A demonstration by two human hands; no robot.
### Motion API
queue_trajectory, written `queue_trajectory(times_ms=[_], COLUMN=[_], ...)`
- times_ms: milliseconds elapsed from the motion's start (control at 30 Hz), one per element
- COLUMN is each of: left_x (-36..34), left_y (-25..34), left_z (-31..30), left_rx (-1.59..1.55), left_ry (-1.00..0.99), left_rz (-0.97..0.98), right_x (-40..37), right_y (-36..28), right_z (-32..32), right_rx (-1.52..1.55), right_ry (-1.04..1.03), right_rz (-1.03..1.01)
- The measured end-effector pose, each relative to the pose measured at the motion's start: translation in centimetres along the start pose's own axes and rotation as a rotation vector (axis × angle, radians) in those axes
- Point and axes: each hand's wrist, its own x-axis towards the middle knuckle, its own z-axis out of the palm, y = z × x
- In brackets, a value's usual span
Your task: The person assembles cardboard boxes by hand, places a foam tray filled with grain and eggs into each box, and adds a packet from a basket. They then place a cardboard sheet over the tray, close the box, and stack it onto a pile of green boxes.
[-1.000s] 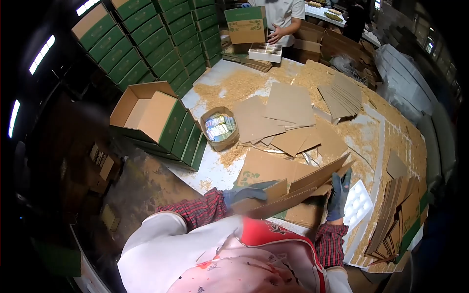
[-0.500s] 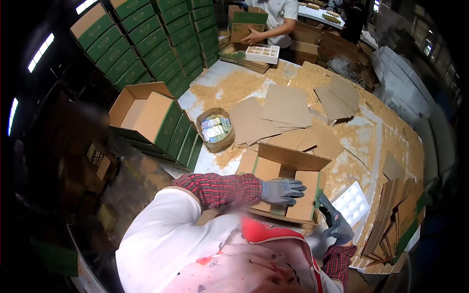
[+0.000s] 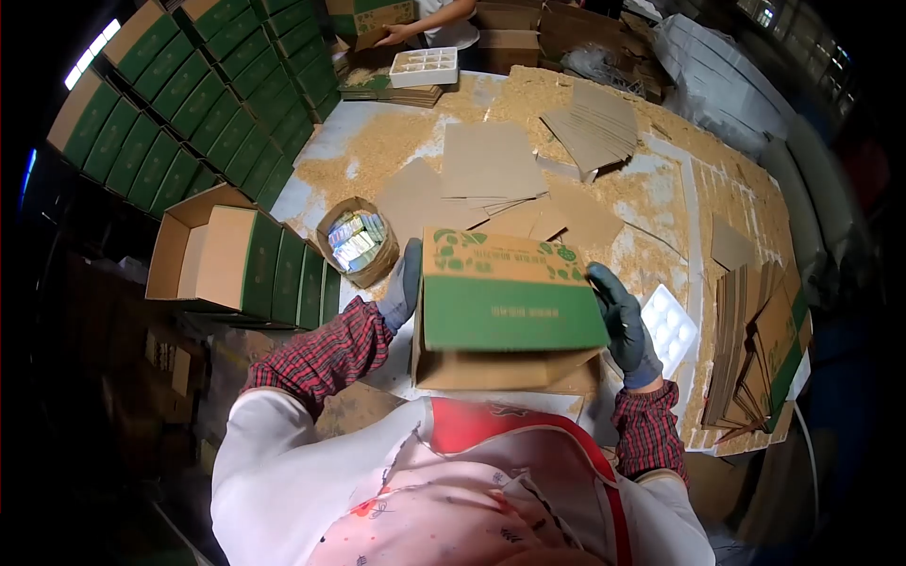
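A green-and-brown printed cardboard box (image 3: 514, 311) stands tilted in front of my body, its green face turned up toward me and its lower side showing bare brown board. My left hand (image 3: 404, 283), in a grey glove, presses flat against the box's left end. At the opposite end, my right hand (image 3: 623, 321) in a dark grey glove grips the side near the upper corner. The box is held between the two hands. Just right of my right hand lies a white moulded tray (image 3: 668, 330) with round hollows. What is inside the box is hidden.
A paper bag of small packets (image 3: 357, 243) stands left of the box. Flat cardboard sheets (image 3: 491, 160) lie beyond on the sawdust-strewn table (image 3: 377, 141). Folded cartons (image 3: 755, 349) stand at right, stacked green boxes (image 3: 217, 104) at left. Across the table, another person's hand (image 3: 396, 35) touches a box.
The box has been closed over and tipped so its green printed face shows. My left hand moved from inside it to its left end. The camera view has shifted.
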Motion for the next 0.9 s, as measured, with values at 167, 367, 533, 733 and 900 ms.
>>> queue_trajectory(times_ms=[167, 367, 533, 733, 900], left_x=[-0.9, -4.8, -3.4, -1.4, -0.9], left_y=[-13.0, -5.9, -5.5, -6.0, -6.5], left_z=[-12.3, 2.8, 3.0, 1.3, -0.4], left_rx=[-0.06, 0.885, 0.83, 0.845, 0.8], left_ry=[0.378, 0.398, 0.435, 0.408, 0.264], left_rz=[-0.279, 0.151, 0.109, 0.102, 0.164], right_x=[7.3, 24.0, 38.3, 35.4, 33.4], right_y=[5.4, 6.2, 20.2, 20.1, 21.2], right_z=[-3.1, -9.6, -15.1, -21.1, -30.8], right_rx=[-0.662, -0.782, -1.04, -0.788, -0.14], right_ry=[0.033, -0.168, 0.423, 0.905, 0.982], right_rz=[0.573, 0.701, 0.443, 0.13, 0.394])
